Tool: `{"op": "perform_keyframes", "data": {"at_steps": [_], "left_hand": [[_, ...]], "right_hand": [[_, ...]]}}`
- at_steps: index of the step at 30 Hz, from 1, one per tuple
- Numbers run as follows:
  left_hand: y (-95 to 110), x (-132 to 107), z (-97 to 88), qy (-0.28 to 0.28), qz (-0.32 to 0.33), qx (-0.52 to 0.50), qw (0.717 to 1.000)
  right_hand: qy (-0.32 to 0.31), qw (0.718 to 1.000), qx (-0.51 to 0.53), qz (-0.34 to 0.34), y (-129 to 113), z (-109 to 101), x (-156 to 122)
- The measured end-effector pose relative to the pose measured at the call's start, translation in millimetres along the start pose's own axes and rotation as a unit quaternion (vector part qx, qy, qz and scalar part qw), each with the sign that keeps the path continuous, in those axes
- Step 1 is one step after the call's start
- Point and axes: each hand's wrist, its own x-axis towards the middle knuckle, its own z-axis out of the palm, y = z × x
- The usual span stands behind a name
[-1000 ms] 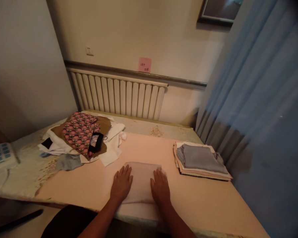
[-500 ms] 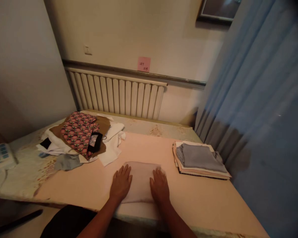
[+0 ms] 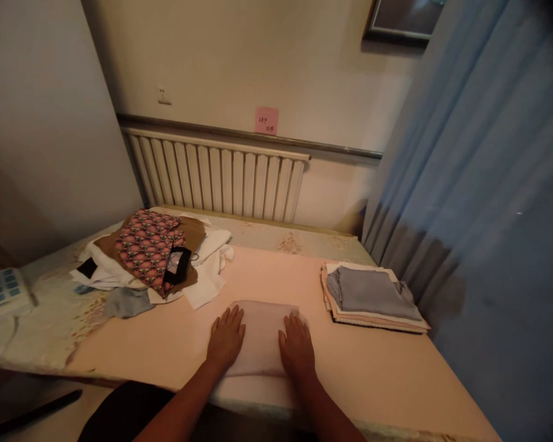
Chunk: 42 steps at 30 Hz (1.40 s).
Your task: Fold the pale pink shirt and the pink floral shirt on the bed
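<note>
A pale pinkish-grey cloth, folded into a rough rectangle, lies flat near the front edge of the table. My left hand rests palm down on its left side, fingers stretched out. On its right side my right hand lies flat as well, with the fingers pointing away from me. Neither hand grips anything. To the right is a neat stack of folded fabrics with a grey piece on top. A loose heap of cloths sits at the left, a red-and-black patterned piece uppermost.
A pink sheet covers much of the patterned table. At the far left stands a white device with a cable. A radiator runs along the wall behind, and a blue curtain hangs at the right.
Both hands stay in the same place on the folded cloth. Only a very slight shift of the camera view shows.
</note>
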Motion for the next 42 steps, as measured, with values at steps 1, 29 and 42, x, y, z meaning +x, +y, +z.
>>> {"op": "perform_keyframes", "data": {"at_steps": [1,29,42], "left_hand": [[3.7,1.9,-3.3,-0.001,-0.016,0.006,1.0],[63.6,1.2,16.0,0.01,0.126,-0.016,0.992],[35.1,-12.6,10.1,0.025,0.128,0.0,0.991]], "right_hand": [[0.001,1.0,0.0,0.0,0.0,0.0,0.0],[0.007,1.0,0.014,-0.012,3.9,0.0,-1.0],[0.013,1.0,0.006,-0.019,2.7,-0.6,-1.2]]}}
